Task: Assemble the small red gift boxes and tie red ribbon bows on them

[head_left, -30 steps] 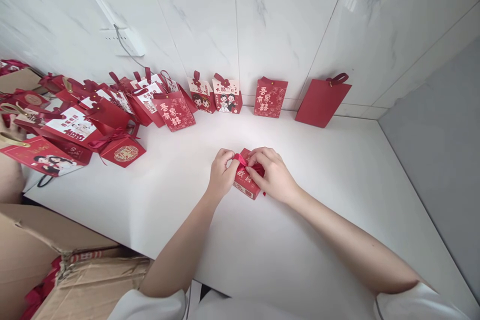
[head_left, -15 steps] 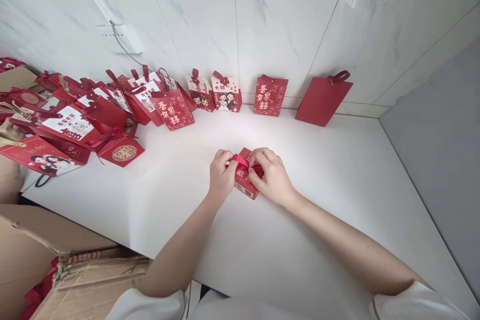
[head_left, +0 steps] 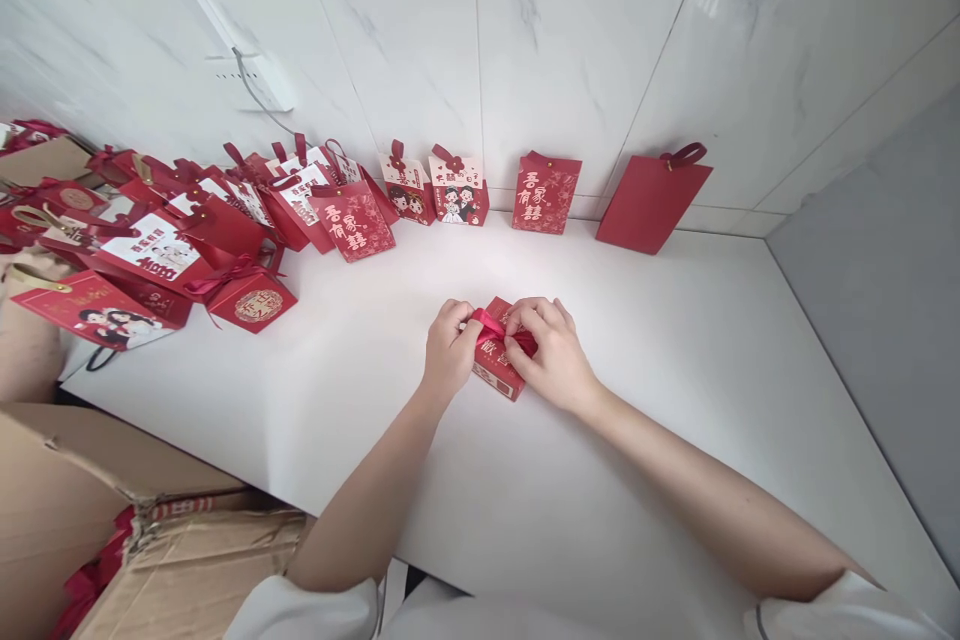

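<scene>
A small red gift box (head_left: 496, 372) with pale printed characters lies on the white table in front of me. Across its top runs a shiny red ribbon (head_left: 491, 325), looped near the middle. My left hand (head_left: 450, 345) pinches the ribbon at the box's left side. From the right, my right hand (head_left: 551, 350) closes thumb and fingers on the ribbon at its middle and covers part of the box. The ribbon's far side is hidden under my right fingers.
Red gift boxes stand along the tiled wall, among them a plain one (head_left: 654, 203) and a printed one (head_left: 546, 195). Many more crowd the left, near a ribboned box (head_left: 251, 295). Another person's arm (head_left: 30, 340) shows there. An open cardboard box (head_left: 210, 560) is at lower left.
The whole view has shifted slightly, so things appear a little further right. Both hands keep their grip on the ribbon, with hardly any movement of the fingers.
</scene>
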